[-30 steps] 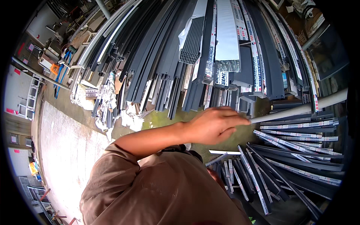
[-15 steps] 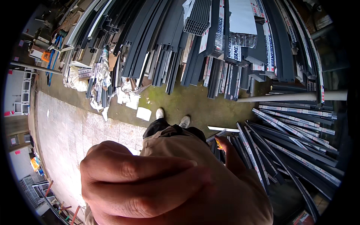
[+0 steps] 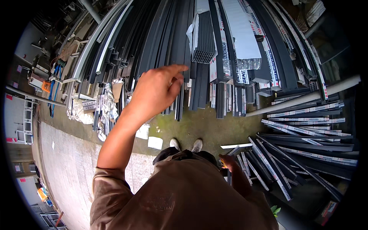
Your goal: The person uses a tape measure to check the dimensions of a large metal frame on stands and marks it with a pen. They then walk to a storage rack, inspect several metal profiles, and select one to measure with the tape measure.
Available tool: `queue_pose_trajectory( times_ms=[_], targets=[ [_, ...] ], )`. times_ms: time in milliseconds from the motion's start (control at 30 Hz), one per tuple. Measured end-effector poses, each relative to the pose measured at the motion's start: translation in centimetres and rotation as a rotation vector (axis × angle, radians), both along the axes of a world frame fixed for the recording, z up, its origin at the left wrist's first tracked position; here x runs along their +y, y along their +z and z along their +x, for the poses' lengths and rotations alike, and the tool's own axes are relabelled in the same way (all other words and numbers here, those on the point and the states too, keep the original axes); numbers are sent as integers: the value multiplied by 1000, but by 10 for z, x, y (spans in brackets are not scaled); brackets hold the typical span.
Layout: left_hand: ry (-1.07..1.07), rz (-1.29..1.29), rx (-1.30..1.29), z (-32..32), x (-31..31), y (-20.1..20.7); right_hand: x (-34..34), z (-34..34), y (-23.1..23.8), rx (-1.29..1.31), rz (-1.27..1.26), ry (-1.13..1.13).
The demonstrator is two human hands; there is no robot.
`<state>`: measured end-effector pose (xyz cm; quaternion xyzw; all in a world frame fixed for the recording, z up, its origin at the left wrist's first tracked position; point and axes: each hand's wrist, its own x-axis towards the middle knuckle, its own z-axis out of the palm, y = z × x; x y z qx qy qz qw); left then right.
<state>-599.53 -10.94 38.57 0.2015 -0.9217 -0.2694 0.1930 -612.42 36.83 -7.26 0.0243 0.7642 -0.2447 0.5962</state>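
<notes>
Object (image 3: pixel 222 164) in right grip (image 3: pixel 230 163) appears small and yellow.

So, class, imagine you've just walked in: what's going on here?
A person stands facing stacked long dark profiles. The left hand is raised in front of their ends, fingers pointing to the right, with nothing visible in it; whether it touches a profile is unclear. The right hand, low at the side, holds a yellow item too small to identify. More profiles lie spread out on the right.
</notes>
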Motion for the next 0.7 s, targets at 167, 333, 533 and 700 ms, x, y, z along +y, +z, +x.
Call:
queue_pose_trajectory(
  times_ms=[167, 333, 533, 700],
  targets=[
    [26, 15, 45, 22, -27, -27, -42, 39, 51, 40, -166, -232],
    [235, 248, 135, 72, -45, -61, -86, 74, 94, 16, -347, -329],
    [328, 492, 139, 131, -55, -102, -110, 103, 82, 146, -376, -115],
    [357, 793, 145, 161, -52, -129, -143, 98, 118, 102, -367, -119]
  ],
)
